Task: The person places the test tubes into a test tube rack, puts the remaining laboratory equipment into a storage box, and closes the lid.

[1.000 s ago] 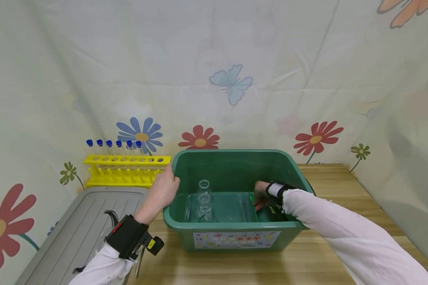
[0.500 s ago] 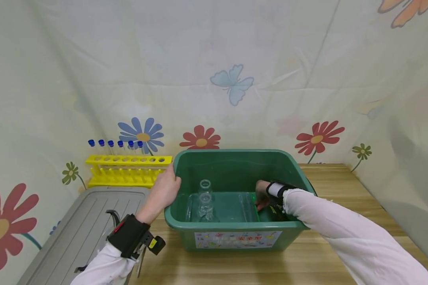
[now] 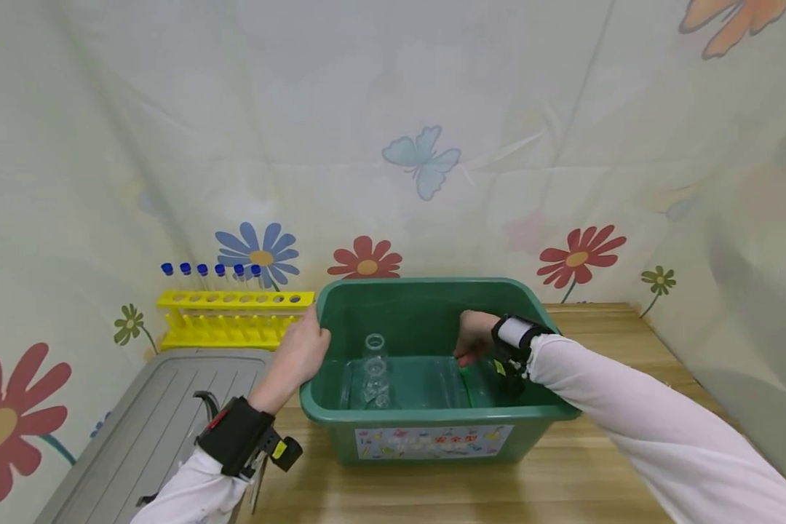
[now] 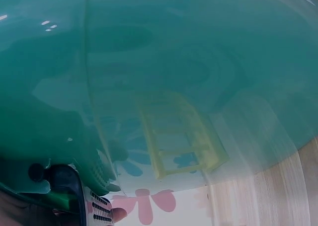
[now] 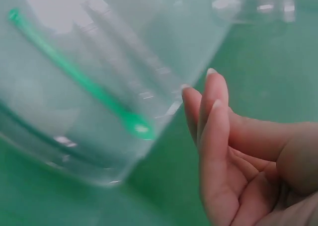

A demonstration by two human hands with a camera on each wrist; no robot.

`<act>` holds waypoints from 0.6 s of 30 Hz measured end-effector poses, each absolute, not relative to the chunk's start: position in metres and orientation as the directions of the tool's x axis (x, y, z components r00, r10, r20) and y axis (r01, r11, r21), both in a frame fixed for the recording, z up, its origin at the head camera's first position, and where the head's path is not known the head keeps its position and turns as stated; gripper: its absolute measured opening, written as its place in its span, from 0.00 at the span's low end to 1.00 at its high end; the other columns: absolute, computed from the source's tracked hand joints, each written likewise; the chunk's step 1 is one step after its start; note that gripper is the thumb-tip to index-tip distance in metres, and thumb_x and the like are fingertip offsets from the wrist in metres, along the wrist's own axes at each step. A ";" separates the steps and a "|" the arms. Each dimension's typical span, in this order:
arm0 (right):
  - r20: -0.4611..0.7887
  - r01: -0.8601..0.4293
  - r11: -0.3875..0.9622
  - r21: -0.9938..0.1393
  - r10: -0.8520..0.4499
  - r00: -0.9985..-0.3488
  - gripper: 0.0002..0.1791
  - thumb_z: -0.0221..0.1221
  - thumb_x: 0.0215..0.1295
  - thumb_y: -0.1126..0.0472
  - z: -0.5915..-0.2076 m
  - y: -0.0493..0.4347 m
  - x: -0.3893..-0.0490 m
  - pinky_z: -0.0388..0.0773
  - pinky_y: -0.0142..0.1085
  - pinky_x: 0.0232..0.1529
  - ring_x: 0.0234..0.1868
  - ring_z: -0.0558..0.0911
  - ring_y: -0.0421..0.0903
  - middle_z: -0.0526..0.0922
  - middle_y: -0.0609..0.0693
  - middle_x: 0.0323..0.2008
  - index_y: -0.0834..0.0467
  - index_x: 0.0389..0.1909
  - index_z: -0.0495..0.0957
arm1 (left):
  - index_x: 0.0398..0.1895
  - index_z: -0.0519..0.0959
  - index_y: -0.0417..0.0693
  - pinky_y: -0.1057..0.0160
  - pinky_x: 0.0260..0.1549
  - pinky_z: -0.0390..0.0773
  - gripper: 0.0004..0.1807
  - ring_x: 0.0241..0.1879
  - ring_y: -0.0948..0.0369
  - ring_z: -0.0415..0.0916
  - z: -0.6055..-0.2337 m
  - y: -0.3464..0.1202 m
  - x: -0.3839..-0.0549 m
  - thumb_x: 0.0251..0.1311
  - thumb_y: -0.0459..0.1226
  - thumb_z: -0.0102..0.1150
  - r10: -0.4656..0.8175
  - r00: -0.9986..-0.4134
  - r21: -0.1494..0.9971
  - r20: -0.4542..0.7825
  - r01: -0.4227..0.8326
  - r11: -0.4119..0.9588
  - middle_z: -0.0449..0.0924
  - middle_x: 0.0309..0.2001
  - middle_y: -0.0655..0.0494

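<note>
A green plastic basin [image 3: 432, 416] stands on the wooden table. My left hand [image 3: 303, 348] grips its left rim; in the left wrist view only a little of that hand shows at the bottom left. Inside the basin is my right hand [image 3: 474, 337], in the right wrist view [image 5: 248, 161] with fingertips close together and nothing visible between them. On the basin floor lies a thin green stick [image 5: 74, 69] with a spoon-like end. Beside it are clear, tube-like pieces [image 5: 112, 42], blurred. Clear glass bottles [image 3: 375, 371] lie at the basin's left.
At the back left stands a yellow test tube rack [image 3: 236, 298] with several blue-capped tubes [image 3: 201, 269]. A grey ribbed panel [image 3: 164, 415] with black handles lies left of the basin. Flower-patterned cloth [image 3: 426, 218] hangs close behind the basin.
My right hand has risen from beside the green stick and shifted slightly left. The stick stays on the basin floor. My left hand keeps its grip on the rim.
</note>
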State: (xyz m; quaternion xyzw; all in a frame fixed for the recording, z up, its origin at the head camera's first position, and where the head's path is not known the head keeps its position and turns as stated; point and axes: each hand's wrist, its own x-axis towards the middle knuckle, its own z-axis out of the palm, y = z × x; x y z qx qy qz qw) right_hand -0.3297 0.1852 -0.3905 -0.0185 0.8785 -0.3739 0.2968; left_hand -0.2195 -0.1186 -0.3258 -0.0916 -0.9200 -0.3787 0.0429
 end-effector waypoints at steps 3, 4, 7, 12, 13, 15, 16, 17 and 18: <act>-0.513 0.149 0.749 -0.645 -0.280 -0.812 0.08 0.56 0.59 0.70 -0.316 0.166 -0.284 0.75 0.30 0.21 0.17 0.78 0.42 0.80 0.59 0.21 0.72 0.26 0.79 | 0.61 0.55 0.32 0.58 0.28 0.79 0.23 0.31 0.53 0.76 -0.326 -0.119 -0.220 0.63 0.30 0.40 0.134 -0.980 0.690 0.146 0.198 0.697 0.72 0.43 0.39; -0.502 0.133 0.736 -0.664 -0.306 -0.809 0.08 0.56 0.60 0.70 -0.304 0.164 -0.281 0.76 0.31 0.23 0.17 0.78 0.42 0.80 0.59 0.22 0.72 0.28 0.79 | 0.61 0.55 0.32 0.57 0.28 0.79 0.23 0.31 0.53 0.77 -0.326 -0.120 -0.220 0.63 0.30 0.39 0.133 -0.980 0.689 0.146 0.198 0.698 0.72 0.44 0.38; -0.457 0.081 0.677 -0.731 -0.398 -0.796 0.09 0.55 0.62 0.67 -0.275 0.166 -0.276 0.77 0.32 0.27 0.20 0.80 0.41 0.81 0.59 0.25 0.71 0.30 0.80 | 0.61 0.55 0.32 0.56 0.29 0.79 0.23 0.32 0.52 0.76 -0.327 -0.120 -0.221 0.63 0.30 0.39 0.132 -0.981 0.681 0.143 0.195 0.706 0.72 0.44 0.38; -0.401 0.074 0.603 -0.795 -0.429 -0.810 0.14 0.54 0.63 0.64 -0.242 0.180 -0.282 0.78 0.33 0.30 0.27 0.81 0.45 0.81 0.59 0.28 0.74 0.41 0.75 | 0.61 0.56 0.32 0.55 0.30 0.78 0.23 0.34 0.51 0.76 -0.328 -0.119 -0.222 0.64 0.31 0.40 0.134 -0.982 0.681 0.131 0.188 0.708 0.71 0.46 0.37; -0.396 0.080 0.597 -0.798 -0.420 -0.817 0.16 0.53 0.64 0.64 -0.236 0.184 -0.284 0.78 0.34 0.32 0.29 0.81 0.46 0.81 0.60 0.30 0.74 0.44 0.74 | 0.61 0.56 0.32 0.55 0.30 0.78 0.23 0.34 0.51 0.76 -0.328 -0.119 -0.222 0.64 0.31 0.40 0.134 -0.983 0.682 0.130 0.186 0.707 0.71 0.46 0.37; -0.369 0.071 0.587 -0.807 -0.407 -0.835 0.18 0.53 0.64 0.63 -0.222 0.193 -0.283 0.77 0.36 0.35 0.32 0.81 0.49 0.80 0.60 0.31 0.74 0.47 0.71 | 0.61 0.55 0.32 0.56 0.30 0.79 0.23 0.34 0.51 0.77 -0.327 -0.118 -0.222 0.64 0.31 0.40 0.132 -0.983 0.685 0.126 0.183 0.705 0.71 0.46 0.37; -0.357 0.063 0.586 -0.808 -0.401 -0.843 0.19 0.53 0.64 0.62 -0.214 0.199 -0.282 0.77 0.37 0.36 0.33 0.81 0.49 0.80 0.60 0.32 0.74 0.48 0.70 | 0.61 0.55 0.32 0.56 0.29 0.79 0.23 0.34 0.51 0.77 -0.327 -0.118 -0.222 0.64 0.31 0.40 0.133 -0.983 0.686 0.125 0.182 0.704 0.71 0.45 0.37; -0.340 0.051 0.583 -0.811 -0.399 -0.852 0.19 0.53 0.65 0.62 -0.208 0.205 -0.281 0.77 0.37 0.37 0.34 0.81 0.50 0.80 0.60 0.33 0.74 0.49 0.70 | 0.61 0.55 0.32 0.57 0.29 0.79 0.23 0.33 0.52 0.77 -0.327 -0.118 -0.222 0.64 0.31 0.40 0.130 -0.984 0.686 0.124 0.180 0.705 0.72 0.45 0.38; -0.322 0.037 0.583 -0.812 -0.393 -0.862 0.20 0.53 0.65 0.62 -0.202 0.211 -0.280 0.77 0.37 0.38 0.34 0.81 0.50 0.80 0.59 0.33 0.74 0.49 0.70 | 0.61 0.55 0.32 0.57 0.28 0.79 0.23 0.33 0.52 0.77 -0.326 -0.117 -0.222 0.64 0.31 0.40 0.129 -0.984 0.688 0.122 0.178 0.704 0.72 0.45 0.38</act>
